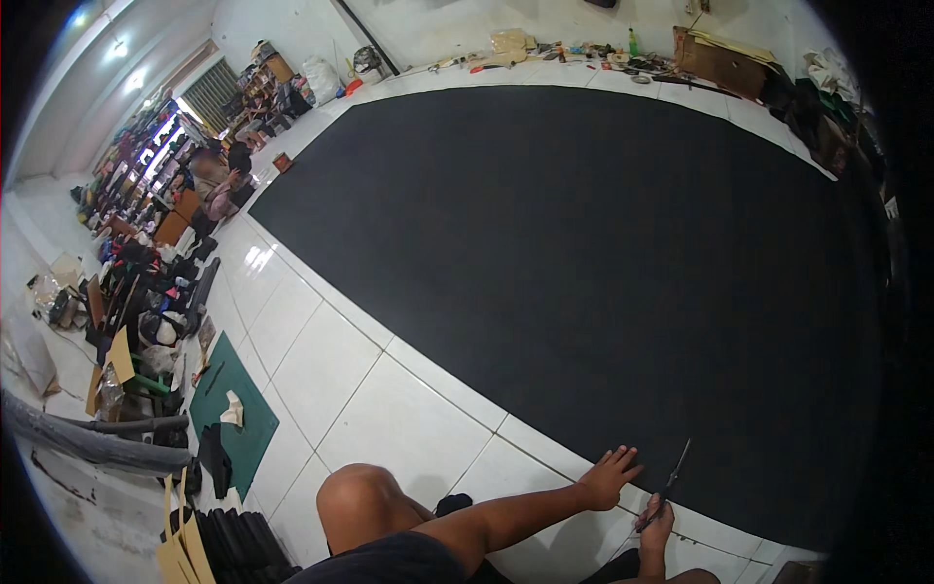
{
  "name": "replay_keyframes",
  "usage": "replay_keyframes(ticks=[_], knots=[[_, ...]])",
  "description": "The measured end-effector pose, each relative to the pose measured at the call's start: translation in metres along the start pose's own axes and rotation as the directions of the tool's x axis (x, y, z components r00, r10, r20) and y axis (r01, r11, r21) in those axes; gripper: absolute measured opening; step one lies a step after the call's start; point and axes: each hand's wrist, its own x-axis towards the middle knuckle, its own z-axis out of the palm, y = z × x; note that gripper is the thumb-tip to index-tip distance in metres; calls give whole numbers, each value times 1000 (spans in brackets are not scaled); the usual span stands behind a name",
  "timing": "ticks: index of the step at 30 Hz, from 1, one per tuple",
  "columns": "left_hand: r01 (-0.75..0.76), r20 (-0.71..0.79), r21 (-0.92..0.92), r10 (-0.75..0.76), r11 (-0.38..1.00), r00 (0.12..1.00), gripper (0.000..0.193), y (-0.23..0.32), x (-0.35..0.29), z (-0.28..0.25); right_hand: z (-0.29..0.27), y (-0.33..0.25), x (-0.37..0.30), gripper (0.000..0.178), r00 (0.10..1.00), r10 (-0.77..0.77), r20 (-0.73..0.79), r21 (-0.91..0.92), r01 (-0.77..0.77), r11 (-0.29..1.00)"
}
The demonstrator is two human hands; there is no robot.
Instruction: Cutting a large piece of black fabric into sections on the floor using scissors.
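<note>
A large black sheet (pixel 545 263) of fabric or similar material lies flat over the white tiled floor. My left hand (pixel 610 477) rests on its near edge with the fingers spread, holding nothing. Close by on the right, my right hand (pixel 657 526) is closed around the dark handles of a pair of scissors (pixel 680 463). The blades point away from me, over the sheet near its edge, and look closed together. My bent knee (pixel 358 492) shows on the left of my left arm.
On the left lies a green cutting mat (pixel 255 443) with a white scrap (pixel 233 410) on it. Black rolls (pixel 243 547) stand at lower left. Beyond, another person (pixel 216 185) sits beside piled goods. Tools line the far wall near a brown box (pixel 722 64).
</note>
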Motion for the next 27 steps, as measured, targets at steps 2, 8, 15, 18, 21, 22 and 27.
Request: replay_keyframes(ticks=[2, 8, 15, 18, 21, 22, 27], knots=[[20, 32, 29, -21, 999, 999, 71, -3, -3, 1, -2, 13, 5, 35, 1000, -16, 24, 33, 15, 999], [-29, 7, 33, 29, 999, 1000, 72, -2, -7, 1, 6, 6, -8, 33, 999, -44, -12, 27, 44, 999], [-92, -174, 36, 96, 995, 980, 58, -13, 16, 13, 5, -4, 0, 21, 995, 57, 79, 259, -75, 963], [-40, -132, 156, 60, 987, 989, 64, -20, -3, 5, 19, -7, 1, 27, 993, 71, 89, 204, -88, 975], [-74, -90, 244, 98, 967, 991, 67, -3, -2, 8, 11, -7, 8, 41, 999, 5, 38, 78, -8, 997], [-71, -87, 302, 102, 951, 991, 70, 4, 3, 11, 4, -6, 9, 48, 999, 43, 6, 38, -43, 998], [-99, -31, 294, 113, 951, 993, 71, -1, 8, 33, 1, 13, 19, 47, 999, 32, 4, -38, -32, 999]])
